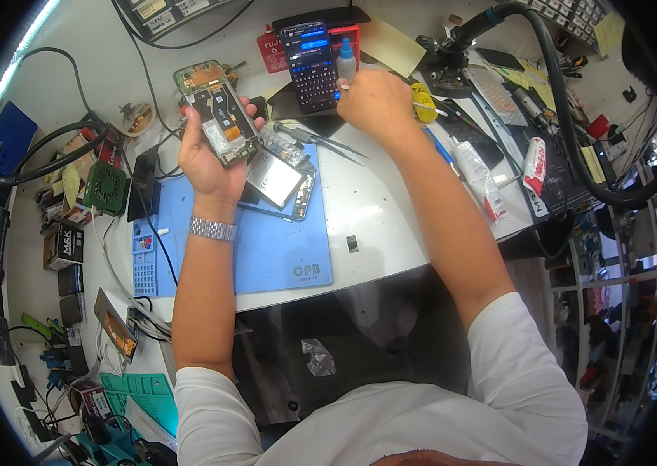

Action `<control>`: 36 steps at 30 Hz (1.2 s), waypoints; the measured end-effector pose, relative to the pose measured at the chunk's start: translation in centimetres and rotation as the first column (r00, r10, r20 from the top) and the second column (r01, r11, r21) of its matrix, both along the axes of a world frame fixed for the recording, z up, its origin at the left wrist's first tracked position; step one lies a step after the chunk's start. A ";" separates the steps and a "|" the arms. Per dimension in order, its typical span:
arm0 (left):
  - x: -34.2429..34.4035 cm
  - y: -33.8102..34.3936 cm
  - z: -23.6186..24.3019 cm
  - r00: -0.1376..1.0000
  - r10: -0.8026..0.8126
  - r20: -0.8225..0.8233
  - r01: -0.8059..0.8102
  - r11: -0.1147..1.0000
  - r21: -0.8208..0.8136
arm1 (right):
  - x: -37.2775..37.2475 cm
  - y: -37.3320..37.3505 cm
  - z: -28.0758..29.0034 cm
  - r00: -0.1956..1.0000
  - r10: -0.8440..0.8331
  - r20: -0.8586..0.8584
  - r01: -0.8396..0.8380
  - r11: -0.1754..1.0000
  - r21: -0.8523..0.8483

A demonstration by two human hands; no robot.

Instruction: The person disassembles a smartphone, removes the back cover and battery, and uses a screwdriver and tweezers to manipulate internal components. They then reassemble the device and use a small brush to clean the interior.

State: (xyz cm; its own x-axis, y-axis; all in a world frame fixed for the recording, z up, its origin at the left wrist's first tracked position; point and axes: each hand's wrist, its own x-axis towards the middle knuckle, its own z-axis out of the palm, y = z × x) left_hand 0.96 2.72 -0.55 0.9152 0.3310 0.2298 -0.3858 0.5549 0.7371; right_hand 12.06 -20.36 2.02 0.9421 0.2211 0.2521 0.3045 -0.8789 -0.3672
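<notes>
My left hand is closed around an opened smartphone, its inner metal, black film and flex parts facing up. My right hand has its fingers curled round a thin pale stick; one end sticks out past the hand, and its exact kind is unclear. That hand is at the lower right edge of an upright smartphone with a lit keyboard screen. Beside the hand stands a small bottle with a blue cap. Below the left hand, a silver battery lies on another phone frame.
A blue repair mat covers the table's left part. Tweezers lie near the middle. Glue tubes are at the right, under a thick black hose. Cables and a green fan crowd the left.
</notes>
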 end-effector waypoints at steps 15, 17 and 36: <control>0.0 0.1 0.0 1.000 0.020 -0.008 -0.020 1.000 0.015 | -0.4 2.1 -1.6 0.869 0.043 0.492 -0.221 0.924 0.311; 0.1 0.2 0.0 1.000 -0.012 0.014 0.012 1.000 -0.015 | -1.0 2.7 -1.6 0.795 0.040 0.605 -0.352 0.843 0.407; -0.4 0.9 0.2 0.986 -0.162 0.027 0.164 0.976 -0.142 | -4.8 5.4 -1.7 0.856 0.195 0.479 -0.518 0.318 0.794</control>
